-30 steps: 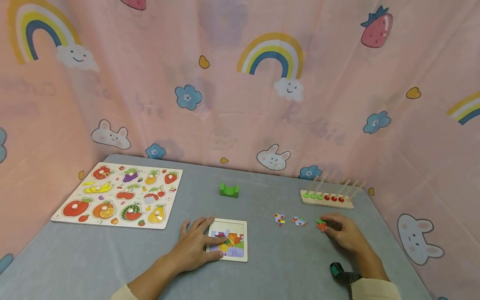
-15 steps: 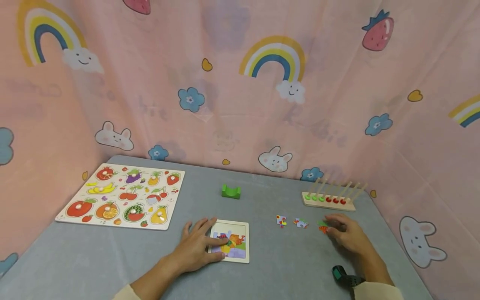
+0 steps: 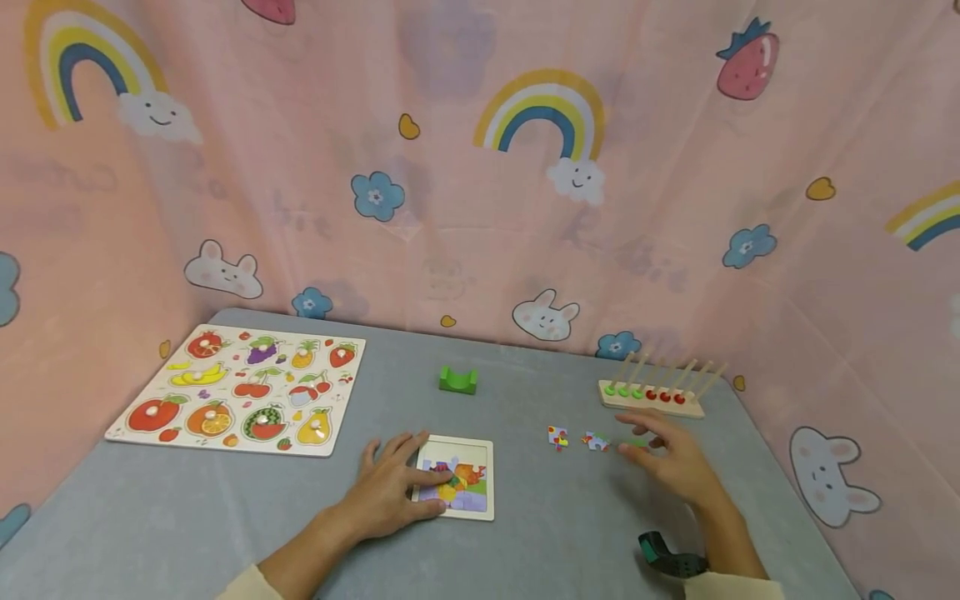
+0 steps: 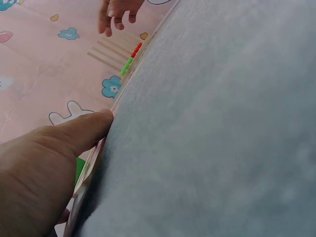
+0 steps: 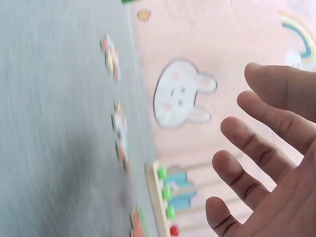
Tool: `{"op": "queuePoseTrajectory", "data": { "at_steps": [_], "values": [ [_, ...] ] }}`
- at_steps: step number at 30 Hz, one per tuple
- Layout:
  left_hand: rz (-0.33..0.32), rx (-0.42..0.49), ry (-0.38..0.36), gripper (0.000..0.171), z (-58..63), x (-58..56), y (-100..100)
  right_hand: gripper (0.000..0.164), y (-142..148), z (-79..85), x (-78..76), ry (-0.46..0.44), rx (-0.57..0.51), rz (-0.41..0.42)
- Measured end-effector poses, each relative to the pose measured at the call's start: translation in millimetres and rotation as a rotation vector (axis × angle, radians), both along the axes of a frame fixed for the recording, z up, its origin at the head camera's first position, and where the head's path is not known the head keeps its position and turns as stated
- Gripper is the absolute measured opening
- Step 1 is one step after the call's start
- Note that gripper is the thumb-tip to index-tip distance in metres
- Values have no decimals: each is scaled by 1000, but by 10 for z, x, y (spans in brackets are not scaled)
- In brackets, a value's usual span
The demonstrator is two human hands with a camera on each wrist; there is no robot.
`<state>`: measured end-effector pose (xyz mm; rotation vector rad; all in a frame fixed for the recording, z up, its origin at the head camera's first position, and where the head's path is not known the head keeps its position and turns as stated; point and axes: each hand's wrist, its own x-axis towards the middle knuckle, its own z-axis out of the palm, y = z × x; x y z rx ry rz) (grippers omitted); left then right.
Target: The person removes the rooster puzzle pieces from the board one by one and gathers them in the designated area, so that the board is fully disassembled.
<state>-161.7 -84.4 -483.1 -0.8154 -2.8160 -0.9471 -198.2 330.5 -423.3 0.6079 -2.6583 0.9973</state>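
My left hand (image 3: 390, 492) rests on the left side of a small square jigsaw puzzle tray (image 3: 491, 483), fingers spread and one finger across its picture. In the left wrist view its thumb (image 4: 86, 129) lies along the tray's edge. My right hand (image 3: 675, 462) hovers above the table with fingers apart and nothing in them. Below it is a green and orange jigsaw piece (image 5: 138, 224), mostly hidden by the hand in the head view. Two more jigsaw pieces, one yellow and red (image 3: 558, 437) and one pale purple (image 3: 596, 441), lie between the tray and that hand.
A fruit knob puzzle board (image 3: 247, 392) lies at the left. At the back stands a green curved block (image 3: 457, 381). A wooden peg rack (image 3: 652, 400) with green and red beads stands back right. Patterned pink cloth (image 3: 450, 250) surrounds the table (image 3: 540, 533).
My right hand has lifted off the green and orange piece and moved left, leaving it on the table. The left hand has stayed on the tray.
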Motion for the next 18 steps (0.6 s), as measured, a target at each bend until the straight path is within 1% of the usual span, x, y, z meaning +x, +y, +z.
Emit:
{"op": "queuePoseTrajectory", "data": {
  "at_steps": [4,9,12,16,18],
  "values": [
    [10,9,7,48,-4,-9,-4,39,-181,24,15,13,-15,51],
    [42,30,6,46,-22,-27,7,36,-445,194,122,46,-41,123],
    [65,44,9,46,-30,-30,20,35,-555,249,154,63,-48,167],
    [89,53,0,49,-27,-22,32,34,-665,253,167,40,-59,202],
    [94,59,-9,52,-21,-19,33,34,-728,261,183,5,-79,204]
  ]
}}
